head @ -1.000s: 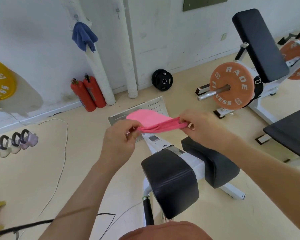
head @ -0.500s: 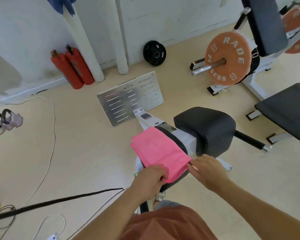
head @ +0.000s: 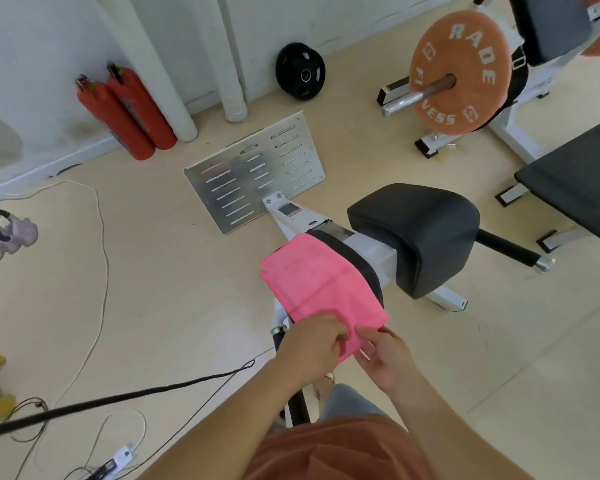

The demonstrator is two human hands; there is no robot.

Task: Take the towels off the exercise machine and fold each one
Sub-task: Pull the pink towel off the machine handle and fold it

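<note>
head view, one pink towel (head: pixel 319 289) over one pad (head: pixel 359 266), left hand (head: pixel 309 348) and right hand (head: pixel 385 362) pinching it

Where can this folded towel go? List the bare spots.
Bare: the right black pad top, beside the pink towel; the bench seat further right. Crowded: the left pad, covered by the towel; cables on the floor left.
</note>
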